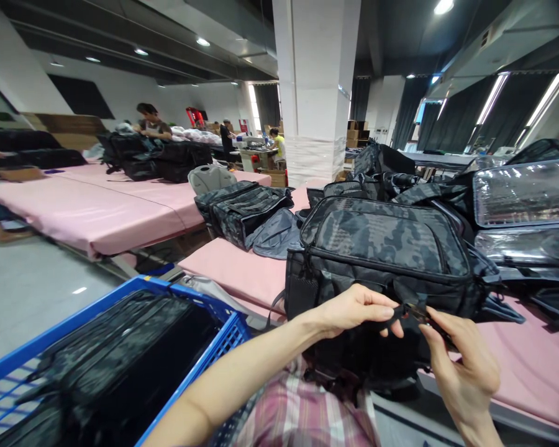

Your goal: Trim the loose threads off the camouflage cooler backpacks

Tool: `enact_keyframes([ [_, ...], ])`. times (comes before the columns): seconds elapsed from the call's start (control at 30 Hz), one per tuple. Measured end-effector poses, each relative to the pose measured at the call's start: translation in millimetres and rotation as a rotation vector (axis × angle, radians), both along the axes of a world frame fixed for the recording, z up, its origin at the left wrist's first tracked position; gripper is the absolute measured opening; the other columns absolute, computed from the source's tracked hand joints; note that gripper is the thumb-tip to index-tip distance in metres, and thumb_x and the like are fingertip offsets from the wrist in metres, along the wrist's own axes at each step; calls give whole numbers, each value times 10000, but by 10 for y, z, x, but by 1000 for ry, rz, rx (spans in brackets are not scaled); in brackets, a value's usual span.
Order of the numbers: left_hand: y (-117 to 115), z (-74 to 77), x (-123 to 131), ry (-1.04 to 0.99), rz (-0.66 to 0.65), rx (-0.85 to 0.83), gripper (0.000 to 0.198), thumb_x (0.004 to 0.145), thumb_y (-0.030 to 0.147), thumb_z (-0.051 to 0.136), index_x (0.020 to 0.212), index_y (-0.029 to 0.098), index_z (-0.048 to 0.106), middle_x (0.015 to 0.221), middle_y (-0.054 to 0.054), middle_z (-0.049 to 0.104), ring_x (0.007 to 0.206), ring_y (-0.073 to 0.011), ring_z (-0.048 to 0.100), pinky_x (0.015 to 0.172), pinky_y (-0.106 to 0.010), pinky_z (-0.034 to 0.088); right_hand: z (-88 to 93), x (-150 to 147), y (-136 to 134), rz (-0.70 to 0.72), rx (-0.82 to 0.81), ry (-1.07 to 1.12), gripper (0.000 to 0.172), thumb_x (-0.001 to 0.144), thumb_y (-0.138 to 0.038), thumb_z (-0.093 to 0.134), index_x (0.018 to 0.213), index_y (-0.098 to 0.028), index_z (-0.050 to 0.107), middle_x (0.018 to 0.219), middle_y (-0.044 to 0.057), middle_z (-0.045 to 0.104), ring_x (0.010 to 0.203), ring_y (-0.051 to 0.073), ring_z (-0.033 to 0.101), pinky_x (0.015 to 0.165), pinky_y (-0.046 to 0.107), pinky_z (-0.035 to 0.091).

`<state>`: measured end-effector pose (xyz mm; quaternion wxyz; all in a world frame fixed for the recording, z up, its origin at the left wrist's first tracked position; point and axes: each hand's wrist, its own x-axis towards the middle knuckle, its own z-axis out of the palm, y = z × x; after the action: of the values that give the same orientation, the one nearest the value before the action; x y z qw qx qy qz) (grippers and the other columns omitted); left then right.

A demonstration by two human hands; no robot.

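A black and grey camouflage bag (382, 239) stands on the pink table in front of me, its zipped lid closed. At the bag's near side, my left hand (361, 307) pinches a black strap (400, 311) between thumb and fingers. Close to it, my right hand (466, 357) is closed on a small dark tool with a brassy metal tip (417, 312). This tip meets the strap's end. Its exact kind is hard to make out, as my fingers cover most of it.
A blue plastic crate (242, 329) with camouflage bags stands at lower left. Another bag (242, 208) lies farther along the table. Open bags with silver lining (526, 192) are piled at right. A white pillar (314, 93) rises behind. Several people work farther back.
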<state>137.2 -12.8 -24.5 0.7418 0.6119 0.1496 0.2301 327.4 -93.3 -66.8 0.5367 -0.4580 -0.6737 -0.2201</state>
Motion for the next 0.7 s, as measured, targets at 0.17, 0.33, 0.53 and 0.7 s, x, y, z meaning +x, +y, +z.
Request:
enact_keyframes([
  [0.17,-18,23,-19,9,-6,-1,411,709,476,704,879,101,715,756,-49,656,640,-96,514,706,-235,408,7,-21,21,20,2,11,268,790,-87,628,1036,-193,635,886,47,658,748,149,602,668,281,471],
  [0.33,-20,14,-17,14,-2,-50,424,674,465,733,896,105,691,770,-42,652,657,-99,527,740,-250,407,20,-22,0,16,-39,32,228,812,-120,619,1030,-185,629,894,53,648,763,148,598,677,276,472],
  [0.53,-40,9,67,-2,270,-170,407,429,299,858,686,120,599,664,26,576,629,-72,491,676,-209,368,57,-55,-27,-9,-33,-3,208,809,-120,621,1004,-190,638,857,37,654,727,138,596,659,263,470],
  [0.7,-92,-7,117,-31,415,-158,386,411,249,838,643,129,554,621,43,547,590,-67,458,627,-205,349,73,-15,-83,-53,-5,-34,253,790,-119,645,1034,-186,637,886,50,662,741,148,606,671,265,479],
])
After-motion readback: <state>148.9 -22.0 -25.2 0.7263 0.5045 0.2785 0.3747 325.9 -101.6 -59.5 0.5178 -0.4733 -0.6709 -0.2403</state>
